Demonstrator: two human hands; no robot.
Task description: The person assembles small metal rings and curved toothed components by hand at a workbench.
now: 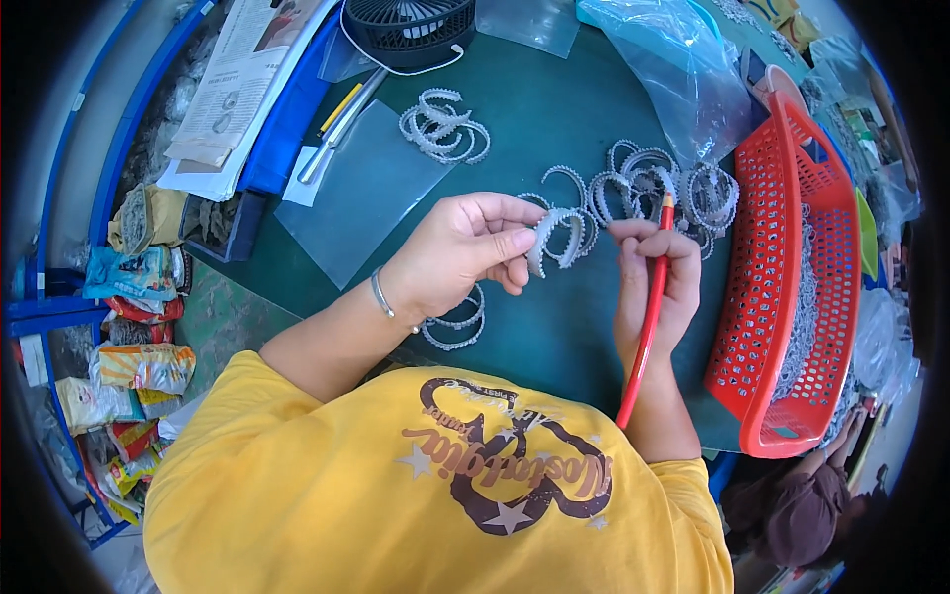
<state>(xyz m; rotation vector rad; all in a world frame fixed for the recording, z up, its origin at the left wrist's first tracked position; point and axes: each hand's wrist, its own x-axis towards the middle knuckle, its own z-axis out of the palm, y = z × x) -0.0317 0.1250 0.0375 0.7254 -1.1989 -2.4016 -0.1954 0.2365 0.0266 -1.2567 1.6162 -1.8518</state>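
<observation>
Between the thumb and fingers of my left hand (465,247) is a grey toothed C-shaped bangle (539,243), held over the dark green table (534,89). My right hand (658,282) grips a long red pencil (651,317), its pointed end up and away from me, close to the bangle but apart from it. Just beyond my right hand lies a loose heap of similar grey bangles (712,193). A smaller group of bangles (445,124) rests farther off to the left. Beside my left wrist, a few more bangles (455,344) lie partly under my forearm.
A red perforated basket (737,346) with grey pieces inside stands at the right. A black fan (411,30) is at the far edge. Clear plastic sheet (361,188), metal tweezers (332,144) and newspapers (233,89) lie left. Another person (807,510) is at lower right.
</observation>
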